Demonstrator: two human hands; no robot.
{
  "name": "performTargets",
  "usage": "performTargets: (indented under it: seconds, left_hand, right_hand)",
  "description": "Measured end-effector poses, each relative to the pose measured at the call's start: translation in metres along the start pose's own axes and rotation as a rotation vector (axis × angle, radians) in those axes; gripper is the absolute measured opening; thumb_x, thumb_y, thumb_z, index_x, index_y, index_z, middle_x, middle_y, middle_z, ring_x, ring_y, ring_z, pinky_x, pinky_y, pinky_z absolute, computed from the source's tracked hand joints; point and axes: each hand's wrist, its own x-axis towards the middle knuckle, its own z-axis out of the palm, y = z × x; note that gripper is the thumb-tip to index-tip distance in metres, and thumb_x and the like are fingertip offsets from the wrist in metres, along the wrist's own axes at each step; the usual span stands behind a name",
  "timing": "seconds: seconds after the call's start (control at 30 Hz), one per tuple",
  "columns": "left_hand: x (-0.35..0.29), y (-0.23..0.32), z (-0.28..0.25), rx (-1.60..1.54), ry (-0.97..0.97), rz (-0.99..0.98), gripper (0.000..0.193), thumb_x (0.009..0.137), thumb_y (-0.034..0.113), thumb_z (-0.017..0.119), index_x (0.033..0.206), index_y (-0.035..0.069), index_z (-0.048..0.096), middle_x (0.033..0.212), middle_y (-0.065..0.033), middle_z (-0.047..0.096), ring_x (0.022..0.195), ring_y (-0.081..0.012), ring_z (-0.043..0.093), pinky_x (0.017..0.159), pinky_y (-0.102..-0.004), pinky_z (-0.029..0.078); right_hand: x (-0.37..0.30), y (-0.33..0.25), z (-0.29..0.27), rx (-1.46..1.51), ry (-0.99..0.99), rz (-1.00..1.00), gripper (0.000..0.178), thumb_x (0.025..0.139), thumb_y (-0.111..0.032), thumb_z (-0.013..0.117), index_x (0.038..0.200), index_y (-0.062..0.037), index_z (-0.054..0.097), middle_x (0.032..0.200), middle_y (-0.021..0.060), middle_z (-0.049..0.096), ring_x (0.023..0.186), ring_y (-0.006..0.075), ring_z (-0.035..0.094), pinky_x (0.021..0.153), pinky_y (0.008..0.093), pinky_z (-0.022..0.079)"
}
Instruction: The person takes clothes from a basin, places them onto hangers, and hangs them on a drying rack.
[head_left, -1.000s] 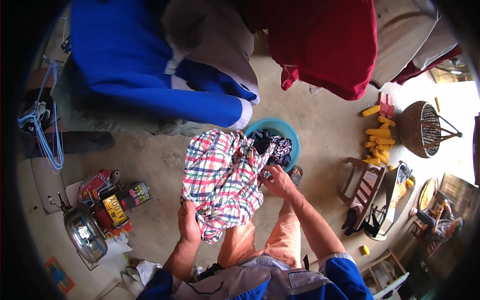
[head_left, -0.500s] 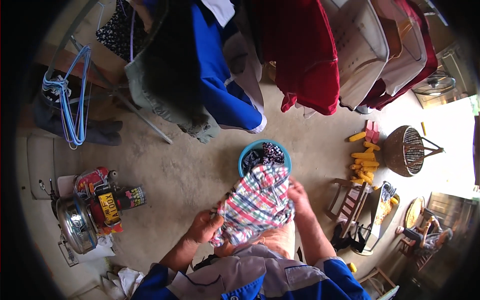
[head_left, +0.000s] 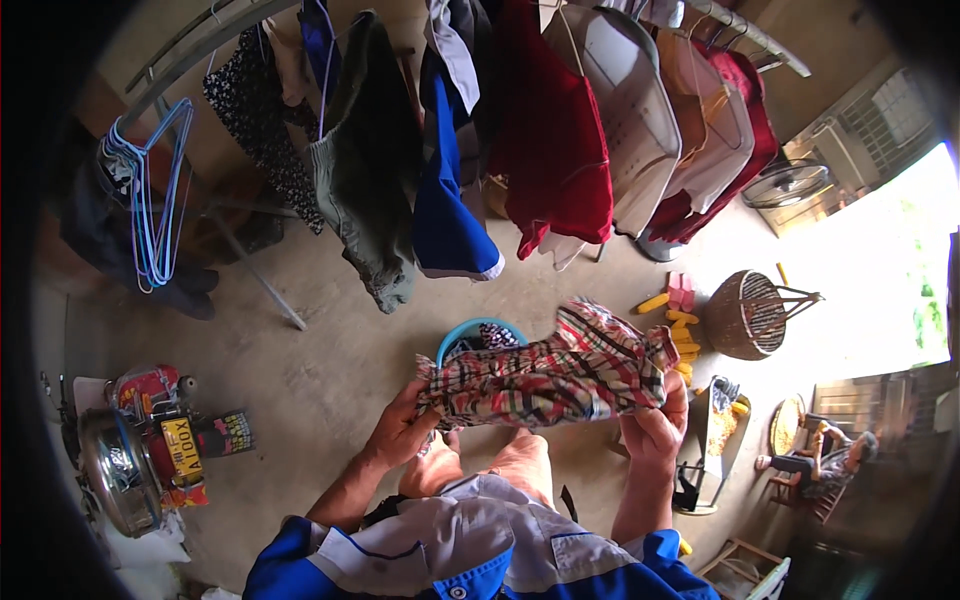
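A checked garment in red, white and black is stretched sideways in front of me; its exact kind is unclear. My left hand grips its gathered left end, thumb on top. Its right end is pinched in my right hand, fingers closed. Under the cloth on the floor stands a blue basin, partly covered by it. Inside the basin lies dark patterned clothing.
Ahead, clothes such as a red garment and a blue one hang from a rail. Empty hangers hang at left, above a motorcycle. Corn cobs, a woven basket and a seated person are at right.
The checked garment has risen from a bunched heap near my lap and is now spread wide. My right hand has moved right; the view has shifted, showing more of the rail.
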Motion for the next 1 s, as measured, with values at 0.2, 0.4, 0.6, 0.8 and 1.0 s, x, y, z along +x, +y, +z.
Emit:
performTargets:
  seconds: [0.2,0.4,0.6,0.8,1.0]
  left_hand:
    - [0.009,-0.016,-0.004,0.07,-0.119,0.092,0.023,0.093,0.007,0.06,0.114,-0.002,0.063,0.121,-0.0125,0.058,0.108,-0.0208,0.057,0.094,-0.0307,0.044]
    - [0.013,-0.01,-0.012,0.2,0.034,0.174,0.031,0.096,0.003,0.052,0.127,-0.002,0.054,0.133,-0.0138,0.051,0.12,-0.0212,0.053,0.103,-0.0331,0.041]
    - [-0.008,0.021,-0.012,0.132,0.134,0.136,0.031,0.089,0.005,0.061,0.12,0.0,0.06,0.127,-0.0166,0.052,0.113,-0.0261,0.056,0.095,-0.0338,0.046]
    - [-0.017,0.026,-0.005,1.116,-0.282,0.451,0.017,0.098,0.009,0.054,0.11,0.002,0.064,0.109,-0.0071,0.068,0.099,-0.0156,0.064,0.086,-0.0322,0.051]
    - [-0.024,0.028,0.032,0.299,-0.031,0.018,0.019,0.095,0.017,0.059,0.093,-0.001,0.065,0.075,-0.0007,0.063,0.071,-0.0051,0.054,0.061,-0.0267,0.044]
  right_hand:
    - [0.001,-0.039,0.061,-0.425,0.226,0.038,0.02,0.083,0.01,0.058,0.098,-0.0021,0.057,0.107,0.0103,0.065,0.089,0.012,0.061,0.081,0.0261,0.049]
    - [0.007,-0.044,0.074,-0.688,0.201,-0.058,0.03,0.084,0.01,0.06,0.113,0.001,0.057,0.104,0.0094,0.064,0.092,0.0158,0.062,0.084,0.0296,0.05]
    - [0.001,-0.056,0.072,-0.849,-0.001,-0.192,0.016,0.088,0.0,0.063,0.105,0.0016,0.06,0.092,0.0061,0.063,0.077,0.0085,0.058,0.067,0.0232,0.048]
    - [0.014,-0.06,0.067,-1.0,0.14,0.058,0.015,0.089,-0.003,0.066,0.102,0.0024,0.062,0.083,0.0042,0.067,0.074,0.0068,0.061,0.067,0.0205,0.049]
    - [-0.006,-0.072,0.045,-0.935,0.07,0.112,0.014,0.091,-0.005,0.065,0.101,0.0041,0.061,0.082,0.0024,0.066,0.074,0.0059,0.059,0.067,0.0206,0.048]
